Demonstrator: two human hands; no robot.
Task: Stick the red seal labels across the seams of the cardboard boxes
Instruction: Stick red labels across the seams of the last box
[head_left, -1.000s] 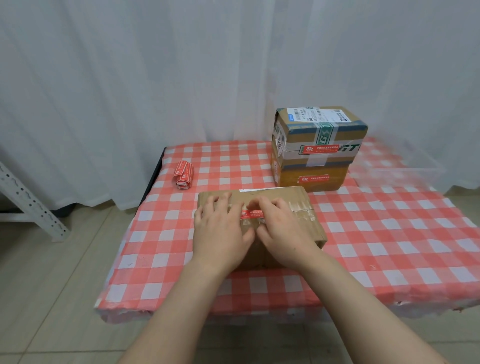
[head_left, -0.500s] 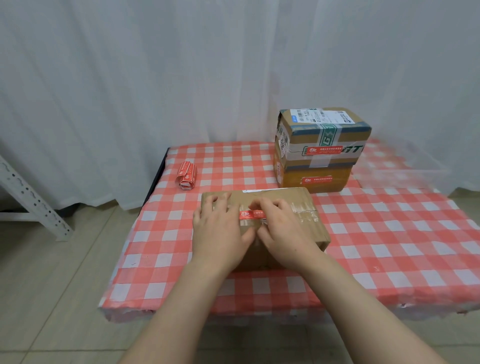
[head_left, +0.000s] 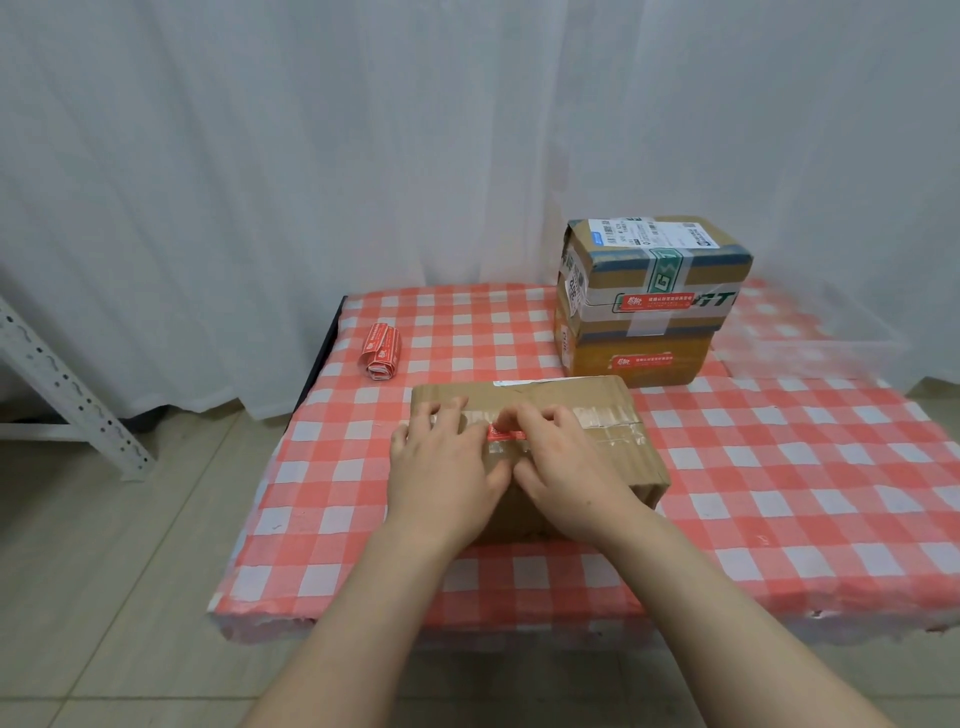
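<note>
Head view: both hands cover most of the red seal label (head_left: 506, 434), so only a short strip shows at frame centre, lying on the glossy tape seam of the near cardboard box (head_left: 597, 395). The left hand (head_left: 441, 467) lies flat, fingers spread on the corrugated top. The right hand (head_left: 566, 473) has bent fingers on the label; whether it is pinching or pressing is unclear. There are three boxes: two stacked boxes (head_left: 649, 275) at upper right, each sealed. One folded label roll (head_left: 382, 351) lies on the checked cloth (head_left: 779, 493).
</note>
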